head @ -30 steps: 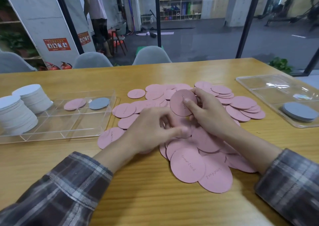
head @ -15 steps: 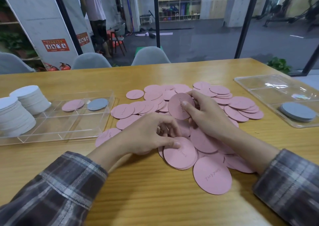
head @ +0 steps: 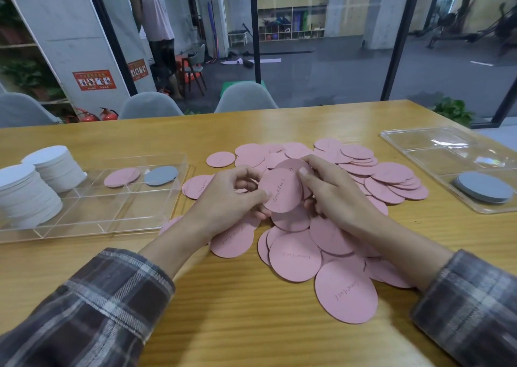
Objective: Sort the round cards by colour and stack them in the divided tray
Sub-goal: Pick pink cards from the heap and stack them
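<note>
Hands meet above the heap. The left hand [head: 232,198] pinches the left edge of a pink round paper card [head: 282,191] with handwriting on its face. The right hand [head: 333,196] pinches the other side, thumb on top, with at least one more pink card tucked behind. Each grip is narrow and closed on card, probably to square a small bundle before carrying it off.

The loose heap of pink round cards [head: 296,257] lies spread on the wooden worktop [head: 251,324] just beneath. The clear divided plastic tray [head: 92,212] sits to the left within reach. A single pink card [head: 122,176] and a grey round card [head: 161,175] lie in neighbouring far compartments, likely marking the colours. The white card stacks [head: 28,196] stand at its left end; I cannot tell whether they are inside it.
</note>
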`<state>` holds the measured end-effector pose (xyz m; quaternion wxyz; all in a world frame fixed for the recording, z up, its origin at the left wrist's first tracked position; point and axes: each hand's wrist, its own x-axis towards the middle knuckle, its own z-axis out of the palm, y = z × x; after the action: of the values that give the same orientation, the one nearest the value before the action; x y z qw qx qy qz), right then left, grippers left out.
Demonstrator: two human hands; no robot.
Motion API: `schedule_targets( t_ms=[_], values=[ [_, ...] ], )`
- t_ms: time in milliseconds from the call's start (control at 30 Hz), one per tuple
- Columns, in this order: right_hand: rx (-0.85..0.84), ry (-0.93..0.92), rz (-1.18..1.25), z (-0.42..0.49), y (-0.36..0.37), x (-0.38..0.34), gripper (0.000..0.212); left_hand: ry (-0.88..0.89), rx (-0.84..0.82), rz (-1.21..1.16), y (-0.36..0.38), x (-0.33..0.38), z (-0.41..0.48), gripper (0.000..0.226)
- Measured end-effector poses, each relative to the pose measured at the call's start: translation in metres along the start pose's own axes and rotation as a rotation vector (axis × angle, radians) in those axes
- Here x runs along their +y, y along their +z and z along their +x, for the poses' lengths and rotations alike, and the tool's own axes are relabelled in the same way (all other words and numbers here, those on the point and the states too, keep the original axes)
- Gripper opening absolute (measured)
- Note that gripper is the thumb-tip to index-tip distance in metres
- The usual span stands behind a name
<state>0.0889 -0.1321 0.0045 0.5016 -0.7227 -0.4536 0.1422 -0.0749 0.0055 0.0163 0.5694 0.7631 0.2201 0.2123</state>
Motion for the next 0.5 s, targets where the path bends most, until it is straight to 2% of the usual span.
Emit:
schedule_targets(
  t_ms=[100,233,367,433,500],
  values=[
    [-0.008,0.006,0.020,-0.001,0.003,-0.002,0.025,-0.028,0.058,-0.064,0.006,0.002,-0.001,0.011],
    [-0.020,-0.001,0.067,-0.004,0.007,-0.006,0.026,-0.010,0.162,-0.007,0.015,0.002,-0.004,0.014],
    [-0.037,-0.035,0.041,-0.005,0.008,-0.008,0.025,0.089,0.218,0.233,0.018,0.000,-0.004,0.029],
    [-0.029,-0.062,0.018,-0.004,0.008,-0.006,0.017,0.190,0.229,0.417,0.018,-0.006,-0.002,0.036],
    [-0.001,-0.093,-0.022,-0.003,0.007,-0.004,0.012,0.273,0.194,0.486,0.018,-0.009,-0.001,0.038]
  ],
)
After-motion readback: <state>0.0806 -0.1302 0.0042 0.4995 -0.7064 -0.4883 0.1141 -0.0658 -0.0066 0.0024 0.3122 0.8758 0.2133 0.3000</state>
